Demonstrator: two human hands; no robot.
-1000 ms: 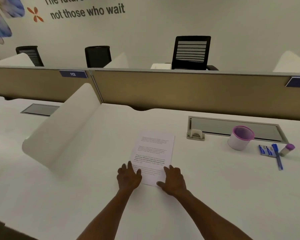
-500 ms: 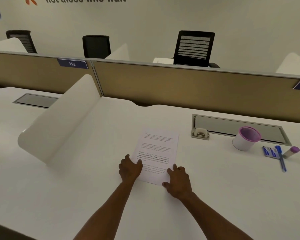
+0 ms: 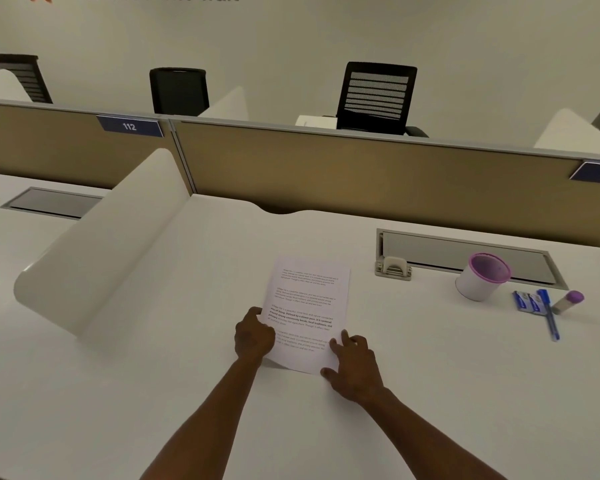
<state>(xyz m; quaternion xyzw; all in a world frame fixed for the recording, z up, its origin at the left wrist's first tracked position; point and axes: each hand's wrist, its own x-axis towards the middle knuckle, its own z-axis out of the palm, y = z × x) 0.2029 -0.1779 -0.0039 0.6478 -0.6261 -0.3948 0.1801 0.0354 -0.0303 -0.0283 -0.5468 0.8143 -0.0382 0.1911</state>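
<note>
A printed sheet of paper [image 3: 309,299] lies on the white desk [image 3: 430,393] straight ahead of me. My left hand [image 3: 253,337] grips its left edge near the bottom, fingers curled over the sheet. That near left corner is raised a little and casts a shadow. At the near right corner my right hand [image 3: 357,367] pinches the sheet, fingers on top and thumb at the corner.
To the right stand a white cup with a purple rim [image 3: 478,282], blue packets [image 3: 527,301], a blue pen [image 3: 549,317] and a purple-capped glue stick [image 3: 568,302]. A grey cable flap [image 3: 465,252] lies behind them. A curved white divider [image 3: 111,237] bounds the left, a tan partition [image 3: 361,174] the back.
Both hands went from lying flat at the sheet's near edge to curling onto its corners. The near left corner has lifted slightly. The camera tilted downward.
</note>
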